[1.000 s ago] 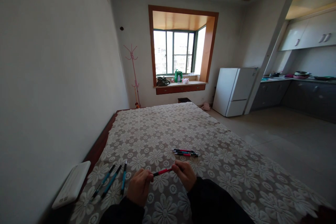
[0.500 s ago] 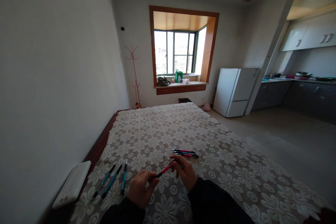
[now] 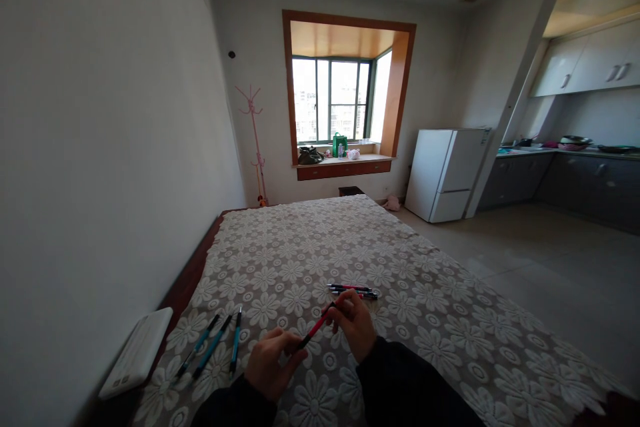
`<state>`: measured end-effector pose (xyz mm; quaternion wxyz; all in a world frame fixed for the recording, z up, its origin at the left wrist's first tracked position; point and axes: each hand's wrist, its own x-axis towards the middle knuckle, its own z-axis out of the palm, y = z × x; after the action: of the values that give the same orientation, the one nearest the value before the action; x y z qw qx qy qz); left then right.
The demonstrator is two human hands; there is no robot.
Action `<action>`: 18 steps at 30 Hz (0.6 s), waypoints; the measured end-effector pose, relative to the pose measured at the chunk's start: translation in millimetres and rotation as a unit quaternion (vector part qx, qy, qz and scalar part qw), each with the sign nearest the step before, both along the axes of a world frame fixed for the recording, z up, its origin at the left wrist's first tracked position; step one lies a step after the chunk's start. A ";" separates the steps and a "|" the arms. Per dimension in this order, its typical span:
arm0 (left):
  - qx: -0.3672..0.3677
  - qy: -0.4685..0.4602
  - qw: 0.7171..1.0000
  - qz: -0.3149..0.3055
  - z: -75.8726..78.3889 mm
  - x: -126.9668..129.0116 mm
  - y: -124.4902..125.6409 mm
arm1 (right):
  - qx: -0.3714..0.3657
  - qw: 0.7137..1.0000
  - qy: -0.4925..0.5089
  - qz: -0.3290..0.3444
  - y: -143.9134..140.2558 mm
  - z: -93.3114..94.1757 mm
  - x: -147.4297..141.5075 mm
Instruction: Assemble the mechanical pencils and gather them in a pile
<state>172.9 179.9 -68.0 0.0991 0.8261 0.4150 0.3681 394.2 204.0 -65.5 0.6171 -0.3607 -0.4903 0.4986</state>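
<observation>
A red and black pen [image 3: 317, 327] slants between my two hands, above the flowered tablecloth. My left hand [image 3: 273, 359] pinches its lower black end between thumb and fingers. At the upper end, my right hand [image 3: 353, 321] grips it with the fingertips. Just beyond my right hand lie several red and black pens [image 3: 353, 289] side by side, partly covered by its fingers. To the left of my left hand rest three blue and black pens: one [image 3: 199, 345], a second [image 3: 214, 345] and a third [image 3: 236, 340], set apart from each other.
The patterned tablecloth [image 3: 300, 237] covers a long table beside the left wall. A white rectangular device [image 3: 136, 352] sits on the table's left edge. Farther off stand a white fridge [image 3: 445, 173], a pink coat stand [image 3: 257, 140] and a window sill with bags [image 3: 340, 145].
The held pen has tilted a little steeper. My right hand's fingers have shifted slightly at its upper end, and both hands still hold it.
</observation>
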 end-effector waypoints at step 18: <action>0.029 -0.060 0.997 0.043 -8.7 -2.9 5.5 | -0.010 0.996 -0.084 -0.022 8.7 -9.0 7.9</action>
<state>170.0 185.4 -76.7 0.0840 0.7866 0.4322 0.4328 402.1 212.7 -74.5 0.5807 -0.4183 -0.5277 0.4576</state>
